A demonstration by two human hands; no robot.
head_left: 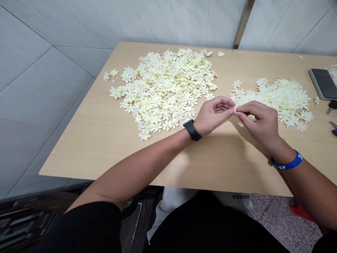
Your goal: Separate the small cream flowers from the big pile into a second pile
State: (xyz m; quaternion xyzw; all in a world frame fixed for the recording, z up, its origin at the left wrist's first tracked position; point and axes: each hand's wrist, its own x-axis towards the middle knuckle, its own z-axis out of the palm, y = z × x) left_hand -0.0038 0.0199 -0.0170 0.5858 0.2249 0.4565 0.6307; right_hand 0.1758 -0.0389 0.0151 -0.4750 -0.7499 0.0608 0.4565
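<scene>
My left hand (214, 114), with a black watch band (192, 130) at the wrist, is closed in a pinch of thumb and fingertips. My right hand (259, 119), wearing a blue wristband (287, 162), pinches at the same spot, and the fingertips of both hands meet. Whatever lies between them is too small and covered to make out. Left of the hands spreads a large heap of pale yellow-white artificial flowers (168, 88). Just behind and right of my right hand lies a smaller heap of similar pale flower pieces (285, 96).
The light wooden table (86, 147) meets a tiled wall (158, 21) at the back. A phone (325, 83) lies at the far right, with a key (331, 105) near it. A blue-handled tool (334, 129) is cut off by the right edge.
</scene>
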